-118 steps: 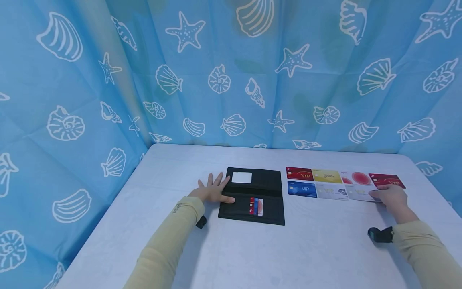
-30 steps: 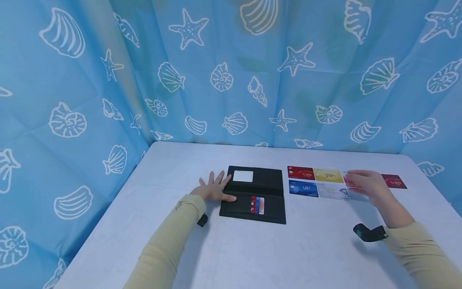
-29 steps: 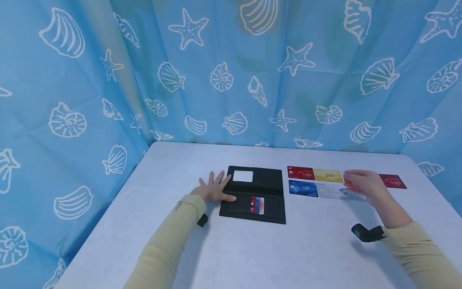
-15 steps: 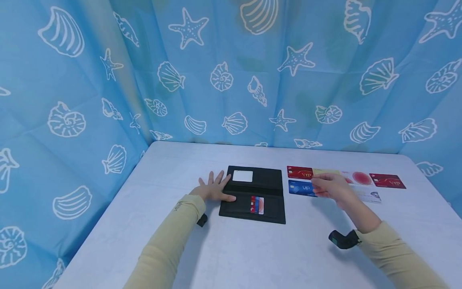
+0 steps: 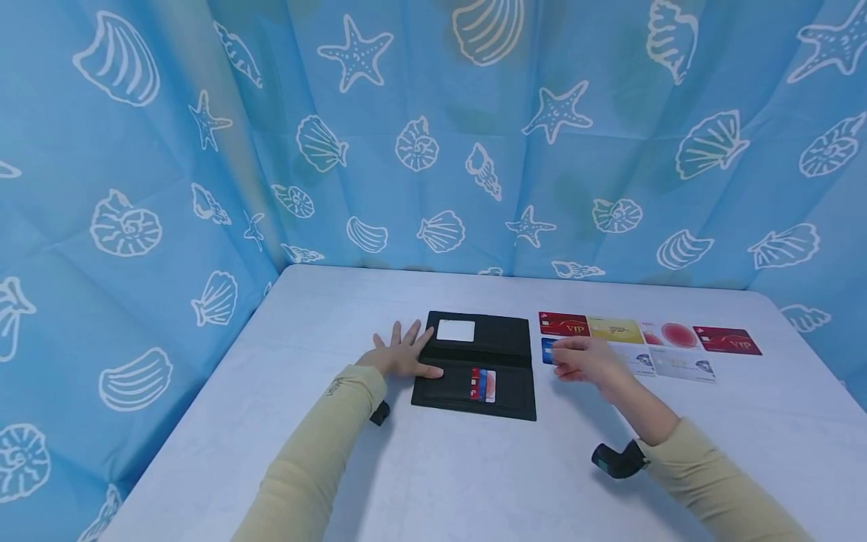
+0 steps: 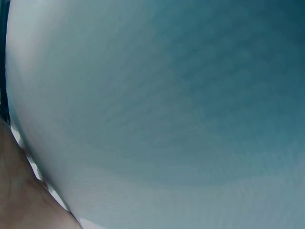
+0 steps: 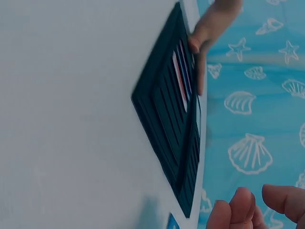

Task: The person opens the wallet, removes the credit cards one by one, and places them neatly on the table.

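Splaying its fingers, left hand (image 5: 401,360) has its thumb on the wallet (image 5: 511,339) mid-frame: plain black, unfolded, red, blue and white cards (image 5: 482,385) peeking out. Right hand (image 5: 588,361), loose and empty, is over the blue card (image 5: 547,351), right of center.

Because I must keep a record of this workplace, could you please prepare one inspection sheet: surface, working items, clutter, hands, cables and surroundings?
Surface: white table, looks flat.
Job's things: black wallet lying open, with pocketed cards in its near half; seven loose cards in two rows to its right.
Clutter: nothing seen.
Hands: left hand spread at the wallet's left edge, thumb on it; right hand over the blue card, partly hiding it, nothing visible in its grip; contact unclear.
Cables: nothing seen.
Surroundings: blue curtain with white shells and starfish, behind and left.
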### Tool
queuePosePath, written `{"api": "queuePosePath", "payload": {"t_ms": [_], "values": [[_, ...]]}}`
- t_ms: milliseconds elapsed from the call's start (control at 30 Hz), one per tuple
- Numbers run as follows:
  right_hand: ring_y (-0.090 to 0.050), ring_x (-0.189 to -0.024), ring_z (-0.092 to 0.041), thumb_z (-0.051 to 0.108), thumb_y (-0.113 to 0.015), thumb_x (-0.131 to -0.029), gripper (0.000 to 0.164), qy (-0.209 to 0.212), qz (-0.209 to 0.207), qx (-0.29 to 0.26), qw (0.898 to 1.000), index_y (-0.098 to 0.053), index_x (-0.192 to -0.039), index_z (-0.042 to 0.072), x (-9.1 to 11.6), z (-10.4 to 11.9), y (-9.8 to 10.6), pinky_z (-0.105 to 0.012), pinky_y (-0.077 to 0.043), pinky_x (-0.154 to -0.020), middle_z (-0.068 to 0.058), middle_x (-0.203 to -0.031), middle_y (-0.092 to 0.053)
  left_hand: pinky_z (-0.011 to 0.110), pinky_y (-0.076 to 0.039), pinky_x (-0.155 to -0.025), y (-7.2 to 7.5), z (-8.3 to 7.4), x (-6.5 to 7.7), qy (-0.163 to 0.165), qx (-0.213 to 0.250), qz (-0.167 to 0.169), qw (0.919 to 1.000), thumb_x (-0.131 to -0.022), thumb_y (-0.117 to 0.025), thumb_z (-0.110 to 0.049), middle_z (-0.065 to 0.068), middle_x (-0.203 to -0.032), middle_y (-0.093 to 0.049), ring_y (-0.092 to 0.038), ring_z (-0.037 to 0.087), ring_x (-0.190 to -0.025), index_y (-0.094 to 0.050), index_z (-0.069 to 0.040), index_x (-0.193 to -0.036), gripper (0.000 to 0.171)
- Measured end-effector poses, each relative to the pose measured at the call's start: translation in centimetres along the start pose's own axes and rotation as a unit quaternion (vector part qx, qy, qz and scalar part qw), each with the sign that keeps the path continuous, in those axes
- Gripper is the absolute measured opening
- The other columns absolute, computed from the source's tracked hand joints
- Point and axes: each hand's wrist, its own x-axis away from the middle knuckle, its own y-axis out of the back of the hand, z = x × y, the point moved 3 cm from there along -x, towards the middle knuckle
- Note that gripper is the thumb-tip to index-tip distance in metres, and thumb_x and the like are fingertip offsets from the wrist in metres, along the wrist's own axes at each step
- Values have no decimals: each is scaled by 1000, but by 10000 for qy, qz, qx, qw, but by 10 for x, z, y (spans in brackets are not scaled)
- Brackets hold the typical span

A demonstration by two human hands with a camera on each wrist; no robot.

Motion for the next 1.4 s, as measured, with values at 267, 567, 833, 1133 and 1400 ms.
{"api": "queuePosePath", "payload": {"t_ms": [267, 567, 833, 1133, 1400], "values": [[-63, -74, -20, 24, -61, -88, 42, -28, 176, 93, 9998, -53, -119, -4, -2, 1, -27, -28, -54, -72, -17, -97, -62, 63, 7, -105, 0, 1, -1, 14, -5, -12, 10000, -79, -48, -69, 2, -155, 8, 16, 33, -138, -2, -30, -148, 92], [-61, -66, -16, 20, -61, -88, 36, -81, 369, 101, 9992, -55, -115, -3, -6, 0, -47, -26, -54, -68, -10, -85, -61, 63, 5, -105, 1, 0, 1, 22, -8, -48, 10000, -78, -48, -69, 2, -155, 7, 15, 34, -139, -3, -29, -148, 92], [-59, -60, -14, 16, -59, -89, 32, -67, 551, 166, 9983, -55, -113, -5, -7, 6, -58, -26, -54, -64, -9, -78, -60, 63, 6, -105, 1, -1, 1, -1, -15, -43, 10000, -78, -48, -69, 2, -155, 8, 15, 34, -138, -3, -30, -148, 92], [-55, -52, -13, 14, -59, -88, 29, -123, 707, 404, 9966, -56, -110, -4, -8, 9, -74, -21, -50, -53, -9, -74, -58, 63, 6, -105, 2, -1, 2, 6, -15, -39, 10000, -79, -48, -69, 2, -155, 8, 15, 33, -139, -2, -30, -148, 92], [-55, -52, -14, 12, -62, -86, 32, -174, 728, 608, 9953, -55, -112, -5, -14, 8, -83, -22, -50, -51, -11, -78, -59, 63, 6, -105, 1, -1, 1, 18, 38, -68, 10000, -78, -49, -69, 2, -155, 7, 15, 33, -139, -4, -30, -148, 92]]}}
